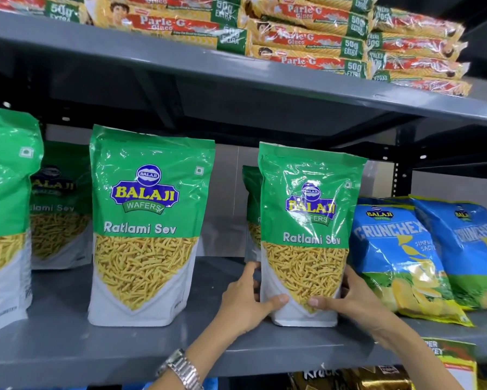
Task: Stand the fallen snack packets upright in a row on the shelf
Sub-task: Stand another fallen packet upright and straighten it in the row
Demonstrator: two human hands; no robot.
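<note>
A green Ratlami Sev packet (307, 220) stands upright on the grey shelf (124, 353). My left hand (245, 299) grips its lower left side and my right hand (352, 302) grips its lower right side. Another green packet (252, 209) stands behind it, mostly hidden. To the left, a second Ratlami Sev packet (146, 223) stands upright, with a third packet (6, 215) at the frame's left edge and one more (61, 206) set further back between them.
Two blue Crunchex packets (400, 257) (473, 249) lean back on the shelf at the right. Stacked Parle-G biscuit packs (307, 40) fill the upper shelf. More packets (349, 378) show on the shelf below. A watch (180, 367) sits on my left wrist.
</note>
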